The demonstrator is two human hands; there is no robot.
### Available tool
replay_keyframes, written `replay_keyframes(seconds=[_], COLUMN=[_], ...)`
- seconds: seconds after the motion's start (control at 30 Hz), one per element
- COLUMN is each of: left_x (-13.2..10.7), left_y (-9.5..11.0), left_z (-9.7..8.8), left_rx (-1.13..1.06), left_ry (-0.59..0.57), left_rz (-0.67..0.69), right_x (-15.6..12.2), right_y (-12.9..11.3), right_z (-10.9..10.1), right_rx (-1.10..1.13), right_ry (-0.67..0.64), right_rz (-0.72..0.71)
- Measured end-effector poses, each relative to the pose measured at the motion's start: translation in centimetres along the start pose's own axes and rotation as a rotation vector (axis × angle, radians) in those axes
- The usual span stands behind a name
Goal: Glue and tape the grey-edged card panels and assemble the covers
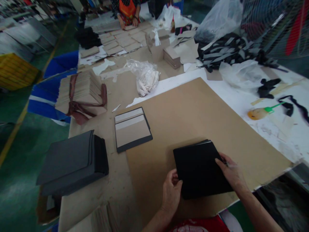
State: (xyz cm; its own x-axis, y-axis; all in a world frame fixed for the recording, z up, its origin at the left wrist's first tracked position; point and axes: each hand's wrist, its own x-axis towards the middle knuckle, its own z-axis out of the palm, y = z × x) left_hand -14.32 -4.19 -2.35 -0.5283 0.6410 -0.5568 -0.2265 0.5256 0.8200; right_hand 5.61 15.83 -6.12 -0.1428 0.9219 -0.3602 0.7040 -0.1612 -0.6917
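Observation:
A black, flat, fabric-like panel (201,170), seemingly of more than one layer, is held over a large brown board (193,109). My left hand (172,191) pinches its left edge between thumb and fingers. On the right edge, my right hand (230,170) grips it with the thumb on top and the fingers underneath. To the left lies a dark-edged panel (132,129) with beige and light grey pieces on it. Farther left stands a stack of dark grey panels (70,161).
Beyond that stack is a bundle of cardboard pieces (82,93) tied with brown strips. A plastic bag of scraps (146,77), a glue bottle with a green nozzle (260,112) and a pile of black strips (224,51) lie around the board. Across the table, a person in an orange apron (126,9) handles cardboard.

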Motion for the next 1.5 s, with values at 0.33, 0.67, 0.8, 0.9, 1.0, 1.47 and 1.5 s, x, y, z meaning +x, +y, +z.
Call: replay_keyframes(seconds=[0.33,0.67,0.8,0.9,1.0,1.47,1.5], left_x=[2.3,13.7,15.0,15.2,15.0,0.2,-0.4], left_y=[-2.0,1.2,0.8,0.7,1.1,2.1,1.6], left_z=[-5.4,-22.7,-23.5,-23.7,-24.3,-9.2,-7.4], left_rx=[0.286,0.693,0.631,0.569,0.499,-0.034,-0.048], left_ry=[0.368,0.772,0.762,0.794,0.838,0.304,0.197], left_rz=[0.212,0.161,0.143,0.128,0.099,0.003,-0.005], right_x=[-0.3,-0.3,0.4,0.7,0.8,-2.3,-2.5], right_y=[-5.2,-21.9,-23.8,-24.4,-25.6,-12.9,-10.5], right_z=[3.4,22.9,25.8,26.6,26.9,4.9,2.7], right_rx=[-0.199,0.144,0.134,0.164,0.248,0.487,0.429], right_ry=[0.099,-0.429,-0.365,-0.374,-0.434,-0.470,-0.404], right_rz=[-0.421,-0.453,-0.402,-0.310,-0.241,-0.108,-0.045])
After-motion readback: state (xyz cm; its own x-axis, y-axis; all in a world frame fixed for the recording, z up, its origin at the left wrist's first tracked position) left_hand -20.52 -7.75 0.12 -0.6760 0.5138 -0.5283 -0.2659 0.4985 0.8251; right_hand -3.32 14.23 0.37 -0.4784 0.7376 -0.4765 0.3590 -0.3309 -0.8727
